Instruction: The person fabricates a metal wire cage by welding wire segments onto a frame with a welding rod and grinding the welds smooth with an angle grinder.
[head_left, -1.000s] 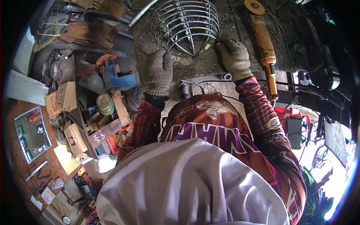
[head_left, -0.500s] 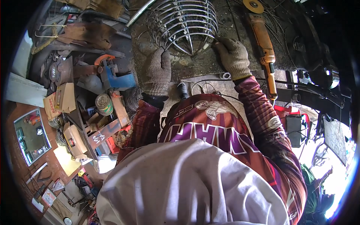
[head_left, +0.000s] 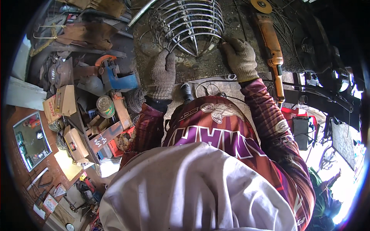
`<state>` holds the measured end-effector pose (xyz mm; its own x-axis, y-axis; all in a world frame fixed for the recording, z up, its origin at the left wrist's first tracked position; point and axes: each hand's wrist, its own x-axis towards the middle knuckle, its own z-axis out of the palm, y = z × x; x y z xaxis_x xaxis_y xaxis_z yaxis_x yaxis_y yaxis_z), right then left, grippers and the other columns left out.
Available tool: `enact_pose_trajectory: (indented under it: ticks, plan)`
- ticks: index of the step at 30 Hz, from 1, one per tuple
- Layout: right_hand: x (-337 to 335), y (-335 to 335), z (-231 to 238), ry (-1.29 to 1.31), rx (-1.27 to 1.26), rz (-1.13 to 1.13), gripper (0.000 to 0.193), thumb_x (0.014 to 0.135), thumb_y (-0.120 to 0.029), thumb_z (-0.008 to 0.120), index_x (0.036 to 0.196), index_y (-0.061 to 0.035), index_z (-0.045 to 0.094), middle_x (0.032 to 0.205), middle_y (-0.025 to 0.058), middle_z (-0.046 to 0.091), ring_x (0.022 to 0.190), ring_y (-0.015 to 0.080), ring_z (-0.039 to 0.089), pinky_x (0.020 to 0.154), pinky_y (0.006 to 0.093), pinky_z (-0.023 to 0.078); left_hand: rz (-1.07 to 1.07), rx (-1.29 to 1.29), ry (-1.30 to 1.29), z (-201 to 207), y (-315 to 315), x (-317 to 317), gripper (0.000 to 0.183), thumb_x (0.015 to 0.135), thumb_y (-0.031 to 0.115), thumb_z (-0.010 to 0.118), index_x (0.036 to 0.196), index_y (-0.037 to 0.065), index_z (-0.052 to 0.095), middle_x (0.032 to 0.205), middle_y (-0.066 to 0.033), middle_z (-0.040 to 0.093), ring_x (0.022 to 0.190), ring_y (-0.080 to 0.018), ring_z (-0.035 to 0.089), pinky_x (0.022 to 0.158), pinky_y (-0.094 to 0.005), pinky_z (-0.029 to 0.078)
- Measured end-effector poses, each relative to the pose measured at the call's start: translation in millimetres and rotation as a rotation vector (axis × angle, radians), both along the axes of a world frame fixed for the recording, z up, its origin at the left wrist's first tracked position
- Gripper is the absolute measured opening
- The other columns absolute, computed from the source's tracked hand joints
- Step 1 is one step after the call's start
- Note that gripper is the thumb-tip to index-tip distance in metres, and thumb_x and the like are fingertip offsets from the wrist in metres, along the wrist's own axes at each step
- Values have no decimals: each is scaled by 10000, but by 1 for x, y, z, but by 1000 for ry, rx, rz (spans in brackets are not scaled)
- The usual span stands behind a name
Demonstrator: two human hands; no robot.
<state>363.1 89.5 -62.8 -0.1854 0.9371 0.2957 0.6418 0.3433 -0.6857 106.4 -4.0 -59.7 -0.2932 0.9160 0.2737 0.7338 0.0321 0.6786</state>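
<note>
Metal wire frame [head_left: 190, 27] on a dark worktop [head_left: 200, 69]

Curved ribs narrow to a point facing the person. Left hand [head_left: 162, 73], gloved, has its fingers together at the frame's near left corner; the gloved right hand [head_left: 241, 59] curls by the near right. Whether either pinches wire, I cannot tell. Rightward lies an orange grinder [head_left: 266, 34].

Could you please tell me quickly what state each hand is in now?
Left hand: at the lower left of the wire frame; grip cannot be told.
Right hand: at its lower right; grip cannot be told.
</note>
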Motion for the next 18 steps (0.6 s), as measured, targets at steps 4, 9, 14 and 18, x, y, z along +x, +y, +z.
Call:
enact_pose_trajectory:
  ticks: [4, 9, 14, 18]
  plan:
    - [-1, -1, 3, 12, -47, -2, 301, 914, -312, 693, 1117, -104, 772, 1007, 178, 731, 993, 377, 685, 872, 447, 535, 6, -24, -52, -1, 0, -1, 355, 1047, 314, 599, 1224, 15, 675, 1129, -208, 716, 1050, -375, 688, 929, -423, 529]
    - [-1, -1, 4, 0, -57, -2, 306, 919, -316, 684, 1123, -104, 771, 1024, 175, 733, 1008, 381, 684, 888, 444, 534, -26, 10, -29, -4, 2, -3, 326, 1043, 254, 616, 1249, 4, 657, 1067, -181, 721, 962, -315, 699, 864, -400, 542]
    - [-1, -2, 2, 26, -58, 0, 309, 925, -326, 682, 1121, -104, 770, 1035, 173, 734, 1012, 382, 683, 891, 446, 534, -26, 10, -64, -3, 1, -1, 322, 1044, 257, 613, 1243, 8, 658, 1059, -177, 717, 952, -316, 695, 856, -399, 540]
    - [0, 0, 0, -6, -43, 2, 305, 926, -324, 686, 1117, -102, 770, 1046, 173, 734, 1019, 376, 683, 893, 443, 536, -5, 18, -1, -2, 2, -2, 289, 1028, 248, 631, 1191, 16, 682, 1029, -176, 725, 930, -323, 701, 843, -402, 542]
